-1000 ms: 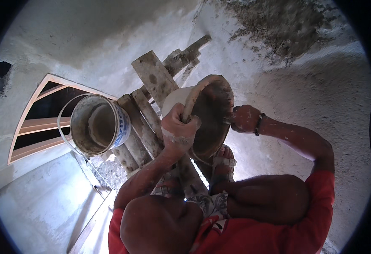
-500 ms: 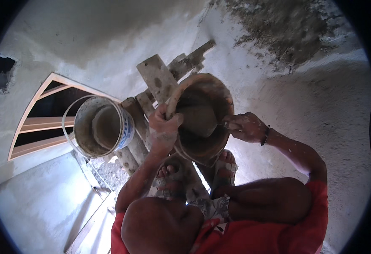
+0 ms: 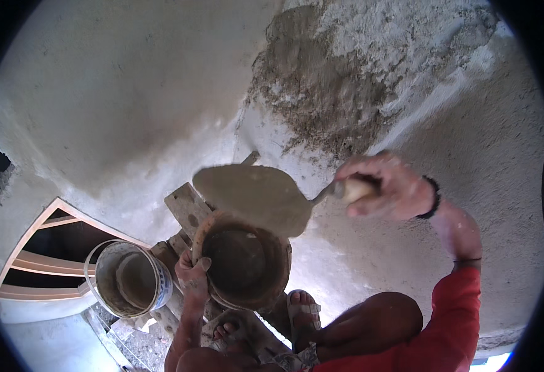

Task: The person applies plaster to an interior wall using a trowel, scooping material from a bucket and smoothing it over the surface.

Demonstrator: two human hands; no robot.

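Above the planks (image 3: 183, 203), I see the right hand (image 3: 393, 189) wrapped round the handle of a trowel (image 3: 272, 199), its blade over the far rim of a brown-rimmed bucket (image 3: 282, 263). Lower, the left hand (image 3: 192, 277) clasps that bucket's left rim. By the planks' left edge I see a white pail (image 3: 163, 288); beyond, rough plaster (image 3: 328, 87).

Dim overall, white glare low on the wall (image 3: 321, 263); right hand (image 3: 391, 186) and trowel (image 3: 253, 197) slightly motion-blurred; window frame (image 3: 55, 266) bows, corners black.
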